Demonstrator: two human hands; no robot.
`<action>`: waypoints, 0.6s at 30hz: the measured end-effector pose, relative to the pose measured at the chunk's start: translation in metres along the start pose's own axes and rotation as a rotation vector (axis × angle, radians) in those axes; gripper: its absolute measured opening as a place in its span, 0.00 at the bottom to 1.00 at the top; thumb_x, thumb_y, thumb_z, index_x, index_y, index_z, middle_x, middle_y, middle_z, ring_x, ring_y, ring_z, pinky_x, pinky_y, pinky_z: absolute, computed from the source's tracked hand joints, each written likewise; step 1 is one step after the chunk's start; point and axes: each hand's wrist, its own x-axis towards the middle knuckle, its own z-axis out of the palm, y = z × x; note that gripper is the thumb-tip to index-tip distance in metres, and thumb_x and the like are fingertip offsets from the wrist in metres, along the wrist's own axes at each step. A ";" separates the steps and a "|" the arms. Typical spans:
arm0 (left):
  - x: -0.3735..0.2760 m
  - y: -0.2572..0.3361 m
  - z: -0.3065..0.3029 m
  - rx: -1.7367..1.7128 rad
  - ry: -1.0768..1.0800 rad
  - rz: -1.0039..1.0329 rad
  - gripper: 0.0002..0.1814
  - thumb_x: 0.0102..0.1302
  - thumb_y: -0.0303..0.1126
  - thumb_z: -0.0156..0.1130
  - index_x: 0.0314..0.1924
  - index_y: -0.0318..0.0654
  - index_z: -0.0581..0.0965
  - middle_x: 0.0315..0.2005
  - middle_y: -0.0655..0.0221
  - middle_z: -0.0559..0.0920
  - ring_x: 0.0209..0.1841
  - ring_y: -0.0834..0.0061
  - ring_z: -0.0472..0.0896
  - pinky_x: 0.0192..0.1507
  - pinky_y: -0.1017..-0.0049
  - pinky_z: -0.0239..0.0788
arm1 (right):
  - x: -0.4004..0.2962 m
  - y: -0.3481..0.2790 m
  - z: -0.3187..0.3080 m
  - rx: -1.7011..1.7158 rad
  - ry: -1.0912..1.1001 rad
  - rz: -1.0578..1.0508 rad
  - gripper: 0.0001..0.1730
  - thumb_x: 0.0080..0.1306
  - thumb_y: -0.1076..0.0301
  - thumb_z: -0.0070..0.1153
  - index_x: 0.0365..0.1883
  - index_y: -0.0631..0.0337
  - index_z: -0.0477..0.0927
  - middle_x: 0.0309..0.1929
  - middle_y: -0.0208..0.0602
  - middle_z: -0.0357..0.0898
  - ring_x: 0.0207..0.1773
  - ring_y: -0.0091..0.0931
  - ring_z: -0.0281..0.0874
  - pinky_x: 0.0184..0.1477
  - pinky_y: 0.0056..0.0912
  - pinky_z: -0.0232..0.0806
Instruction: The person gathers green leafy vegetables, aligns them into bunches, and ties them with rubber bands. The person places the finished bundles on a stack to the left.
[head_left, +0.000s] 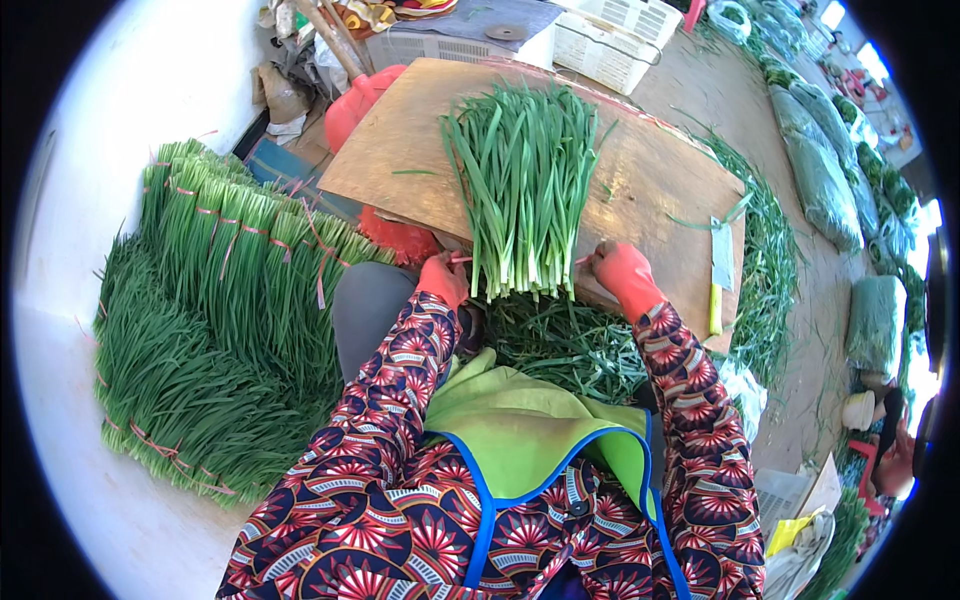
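Note:
A loose bunch of garlic chives (521, 187) lies on a wooden board (645, 187), its pale cut ends hanging over the near edge. At the left of those ends my left hand (442, 279), in an orange-red glove, pinches one end of a thin pink tie (460, 259). My right hand (624, 274), gloved likewise, grips the tie's other end at the bunch's right side. The middle of the tie is hidden by the stalks and seems to pass under them. On the board's right side lies a knife (720, 274) with a yellow handle.
Tied chive bundles (247, 247) are stacked against the white wall at left. Loose leaves (562, 345) lie below the board and along its right. White plastic crates (607, 45) stand behind. Bagged greens (817, 165) line the floor at right, where another person (896, 457) is partly visible.

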 end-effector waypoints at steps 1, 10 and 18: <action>-0.011 0.012 0.015 0.017 -0.039 0.036 0.12 0.70 0.38 0.52 0.38 0.38 0.78 0.25 0.75 0.74 0.21 0.79 0.69 0.24 0.86 0.62 | 0.013 -0.008 -0.006 -0.013 0.007 0.021 0.17 0.65 0.54 0.50 0.36 0.56 0.84 0.36 0.49 0.83 0.42 0.44 0.80 0.45 0.46 0.71; -0.149 0.017 0.087 0.652 -0.209 0.681 0.12 0.67 0.39 0.60 0.36 0.36 0.79 0.31 0.69 0.84 0.30 0.83 0.75 0.36 0.79 0.67 | 0.041 -0.065 -0.076 -0.135 0.298 -0.119 0.17 0.60 0.61 0.58 0.47 0.53 0.82 0.37 0.47 0.82 0.43 0.43 0.81 0.44 0.46 0.72; -0.171 -0.008 0.106 0.986 -0.361 0.916 0.10 0.62 0.34 0.66 0.34 0.34 0.81 0.37 0.70 0.78 0.37 0.80 0.75 0.44 0.78 0.65 | 0.079 -0.133 -0.058 -0.342 0.294 -0.849 0.13 0.61 0.63 0.55 0.44 0.47 0.83 0.25 0.37 0.79 0.30 0.39 0.79 0.32 0.45 0.70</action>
